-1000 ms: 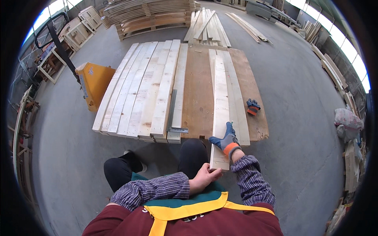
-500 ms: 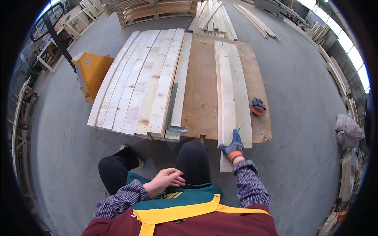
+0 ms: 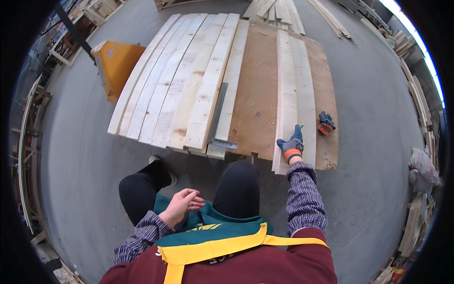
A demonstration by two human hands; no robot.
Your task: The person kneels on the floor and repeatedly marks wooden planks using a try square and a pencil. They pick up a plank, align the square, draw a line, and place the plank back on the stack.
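- A brown board is laid flat on the concrete floor, in front of the knees.
- A stack of pale planks is spread over the board's left part; a grey metal square rests on it.
- Two planks are laid side by side on the board's right part.
- A yellow pallet truck is parked just left of the stack.
- The gloved right hand is pressed on the near end of the two planks; a green pencil seems pinched in it.
- The bare left hand is held loosely curled, empty, above the lap.
- A spare glove lies on the board, near the right hand.
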